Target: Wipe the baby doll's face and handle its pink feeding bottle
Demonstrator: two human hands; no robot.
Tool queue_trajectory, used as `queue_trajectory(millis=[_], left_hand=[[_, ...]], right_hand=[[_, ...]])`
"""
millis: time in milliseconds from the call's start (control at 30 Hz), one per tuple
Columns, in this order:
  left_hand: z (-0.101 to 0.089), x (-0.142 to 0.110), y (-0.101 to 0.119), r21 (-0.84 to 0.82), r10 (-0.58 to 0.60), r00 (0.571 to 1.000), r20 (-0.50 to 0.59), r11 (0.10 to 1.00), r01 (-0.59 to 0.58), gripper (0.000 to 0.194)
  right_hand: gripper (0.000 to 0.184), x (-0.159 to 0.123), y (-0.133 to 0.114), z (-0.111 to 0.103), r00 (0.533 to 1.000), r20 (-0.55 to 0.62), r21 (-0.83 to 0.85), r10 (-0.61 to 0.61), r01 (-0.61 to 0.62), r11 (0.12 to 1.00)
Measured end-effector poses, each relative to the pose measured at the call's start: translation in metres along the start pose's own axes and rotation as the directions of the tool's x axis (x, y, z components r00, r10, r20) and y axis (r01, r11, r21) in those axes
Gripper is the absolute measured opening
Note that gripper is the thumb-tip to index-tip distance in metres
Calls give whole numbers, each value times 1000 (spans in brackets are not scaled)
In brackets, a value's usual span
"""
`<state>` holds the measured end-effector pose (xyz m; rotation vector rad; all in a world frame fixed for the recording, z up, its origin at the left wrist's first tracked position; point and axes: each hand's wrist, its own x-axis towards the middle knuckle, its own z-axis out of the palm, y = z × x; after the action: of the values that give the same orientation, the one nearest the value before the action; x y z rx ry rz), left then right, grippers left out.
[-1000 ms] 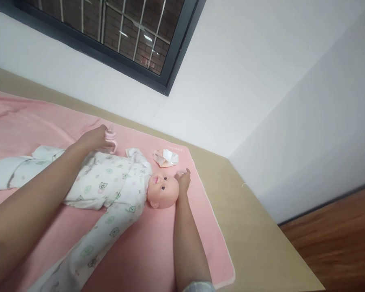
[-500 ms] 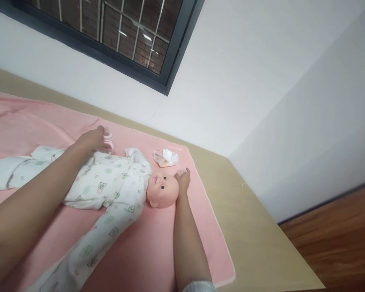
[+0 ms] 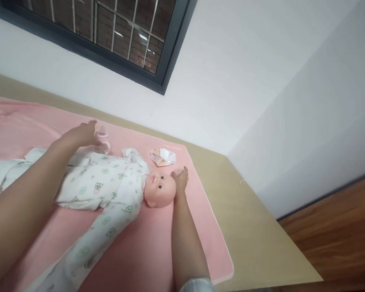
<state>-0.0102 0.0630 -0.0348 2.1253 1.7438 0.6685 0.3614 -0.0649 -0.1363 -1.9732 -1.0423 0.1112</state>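
A baby doll in white printed clothes lies on its back on a pink blanket. Beside its body, toward the wall, a pink baby bottle with a clear teat stands upright. My left hand is right by the bottle, its thumb and fingers apart and not wrapped around it; some fingers are hidden behind the hand. Just past the doll's head, my right hand has a small clear cap between thumb and fingers, low over the blanket.
A crumpled clear plastic packet with something white and orange lies above the doll's head. The wooden tabletop borders the blanket, with a white wall and a dark-framed window behind.
My left hand has opened and drawn back to the left from the bottle, which stays standing. My right hand keeps its place by the doll's head. The view has shifted slightly.
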Motion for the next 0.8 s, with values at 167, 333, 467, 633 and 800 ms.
queue_trajectory(millis=[167,333,467,633,800], left_hand=[[-23,-27,37,107,82,981,-176,992,-63,116],[-11,-61,114,-15,357,934,-23,934,-357,53],[21,-59,162,-78,539,768,345,832,-548,50],[68,-43,197,-196,558,521,646,781,-593,58],[107,-30,210,-191,492,506,708,824,-533,58]], right_hand=[[62,-4,-2,0,1000,-16,46,-27,28,999],[57,-4,-4,0,991,-68,74,-119,124,990],[47,-3,-5,-2,946,-162,60,-280,293,954],[34,-4,-8,-2,873,-140,123,-468,484,866],[18,-8,-17,0,863,40,187,-504,489,852]])
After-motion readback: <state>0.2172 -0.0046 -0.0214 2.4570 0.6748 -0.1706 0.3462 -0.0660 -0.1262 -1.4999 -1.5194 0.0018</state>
